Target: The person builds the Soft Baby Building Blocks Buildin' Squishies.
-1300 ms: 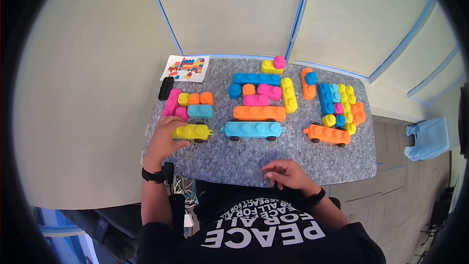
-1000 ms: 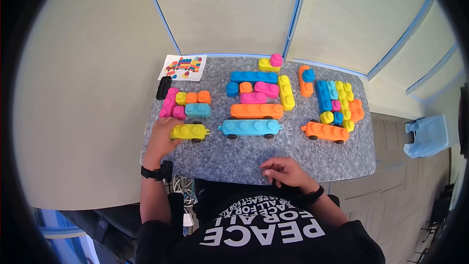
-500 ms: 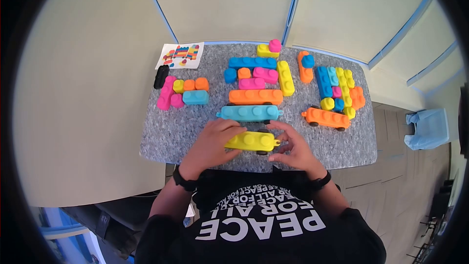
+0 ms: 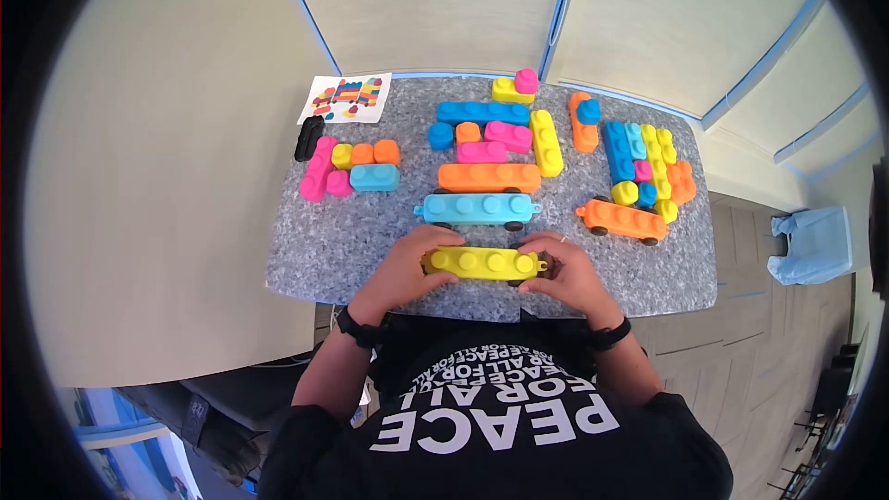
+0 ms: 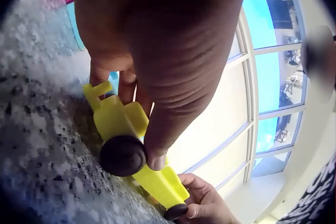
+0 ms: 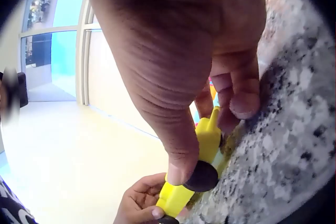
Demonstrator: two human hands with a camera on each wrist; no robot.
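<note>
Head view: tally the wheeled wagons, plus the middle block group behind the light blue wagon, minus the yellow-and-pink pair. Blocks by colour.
Wagons: 3 (yellow wagon, light blue wagon, orange wagon)
Blue: 2 (long blue block, small blue block)
Orange: 2 (long orange block, small orange block)
Pink: 2 (pink blocks)
Yellow: 1 (yellow block)
Total: 10

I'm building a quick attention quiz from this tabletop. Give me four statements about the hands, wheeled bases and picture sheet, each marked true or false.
1. The left hand and right hand grip the yellow wheeled base. True.
2. The picture sheet lies at the far right corner of the table. False: it is at the far left corner.
3. The light-blue wheeled base is between the yellow one and a long orange block. True.
4. The orange wheeled base touches the light-blue one. False: they stand apart.
</note>
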